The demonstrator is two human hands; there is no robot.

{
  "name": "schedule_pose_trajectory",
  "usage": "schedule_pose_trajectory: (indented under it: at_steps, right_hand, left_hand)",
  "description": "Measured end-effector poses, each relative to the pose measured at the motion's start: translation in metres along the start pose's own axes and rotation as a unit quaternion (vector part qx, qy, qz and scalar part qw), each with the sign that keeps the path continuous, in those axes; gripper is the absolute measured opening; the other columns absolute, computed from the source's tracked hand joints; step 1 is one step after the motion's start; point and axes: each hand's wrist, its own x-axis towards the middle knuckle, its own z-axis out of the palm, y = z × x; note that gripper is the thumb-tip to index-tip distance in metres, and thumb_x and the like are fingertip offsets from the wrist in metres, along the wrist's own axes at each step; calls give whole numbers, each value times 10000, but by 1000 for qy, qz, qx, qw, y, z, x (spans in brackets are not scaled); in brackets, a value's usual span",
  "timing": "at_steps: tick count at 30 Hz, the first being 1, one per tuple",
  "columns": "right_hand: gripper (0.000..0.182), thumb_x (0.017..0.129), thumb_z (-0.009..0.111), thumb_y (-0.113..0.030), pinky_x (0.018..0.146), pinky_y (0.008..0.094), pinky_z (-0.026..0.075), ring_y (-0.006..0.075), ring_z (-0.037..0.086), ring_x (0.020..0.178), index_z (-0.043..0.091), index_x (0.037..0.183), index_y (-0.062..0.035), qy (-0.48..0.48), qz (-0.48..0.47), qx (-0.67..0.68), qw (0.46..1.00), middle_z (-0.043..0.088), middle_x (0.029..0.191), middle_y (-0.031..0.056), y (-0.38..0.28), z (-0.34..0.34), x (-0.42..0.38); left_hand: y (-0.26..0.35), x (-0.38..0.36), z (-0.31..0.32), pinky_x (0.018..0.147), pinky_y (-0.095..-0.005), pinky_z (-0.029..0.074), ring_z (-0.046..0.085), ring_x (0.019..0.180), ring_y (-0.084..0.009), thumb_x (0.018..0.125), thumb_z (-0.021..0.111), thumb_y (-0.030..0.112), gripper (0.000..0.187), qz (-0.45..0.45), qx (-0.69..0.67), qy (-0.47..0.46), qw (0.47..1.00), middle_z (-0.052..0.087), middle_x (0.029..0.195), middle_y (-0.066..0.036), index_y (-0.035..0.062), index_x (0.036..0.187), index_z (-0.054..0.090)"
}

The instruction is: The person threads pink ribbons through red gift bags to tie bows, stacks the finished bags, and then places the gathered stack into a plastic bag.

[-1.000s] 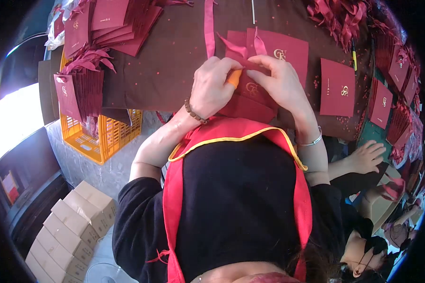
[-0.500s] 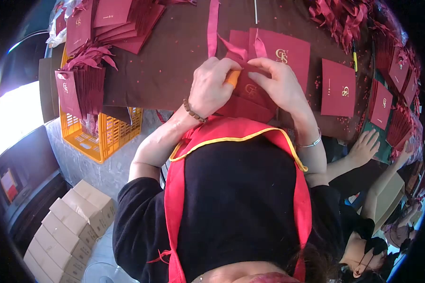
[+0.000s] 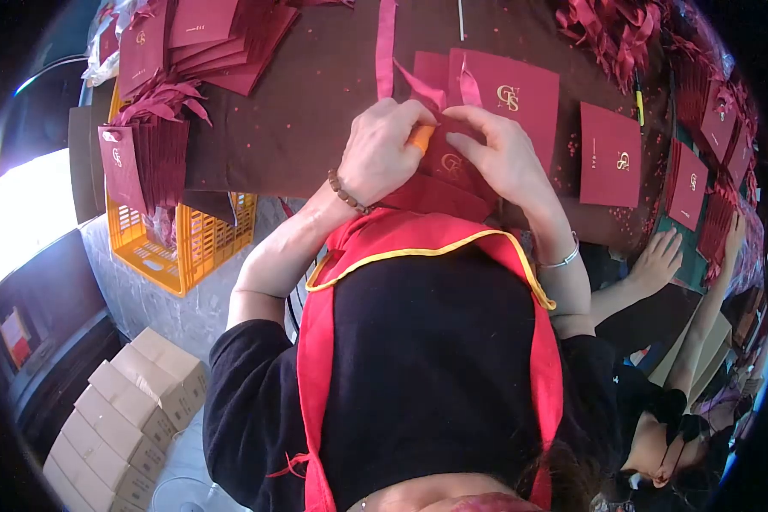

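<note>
A small maroon paper bag [image 3: 450, 166] with a gold logo lies in front of my apron. At its upper part, my left hand [image 3: 382, 147] is closed in a pinch, with something orange [image 3: 420, 138] at the thumb. My right hand [image 3: 505, 155] curls over the bag's other side, thumb and forefinger bent towards the same spot. What exactly lies between the fingertips is hidden. A pink ribbon [image 3: 421, 87] runs into the gap between the hands. Just beyond is a larger maroon bag [image 3: 529, 94] with a ribbon end [image 3: 469, 87] over it.
A single maroon bag [image 3: 610, 158] lies to the right, near a yellow pen [image 3: 640, 109]. Bundled bags [image 3: 164, 162] stand in a yellow crate [image 3: 192, 256] at left. Loose ribbons [image 3: 610, 34] are heaped at the back right. A co-worker's hand [image 3: 657, 260] rests at the table's right edge.
My hands have barely shifted and stay on the small bag. At the right, the co-worker's far arm has moved up and the head has tilted down.
</note>
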Motion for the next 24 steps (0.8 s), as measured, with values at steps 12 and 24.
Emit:
schedule_pose_trajectory:
  at_steps: [12,24]
  right_hand:
    - [241,795,614,-171,693,407,487,318,634,790,586,1029,-120,94,-67,-10,993,663,843,127,2,11,-9]
    - [205,795,618,-161,679,415,481,308,635,801,547,972,-85,74,-106,-43,991,669,880,106,-2,18,-11]
  left_hand:
    - [11,-2,0,628,-344,484,619,774,-302,824,601,47,179,36,-60,2,998,625,765,-98,34,984,520]
    - [-2,27,-41,718,-367,453,568,817,-297,816,566,178,173,75,100,-137,983,605,811,-107,91,937,654]
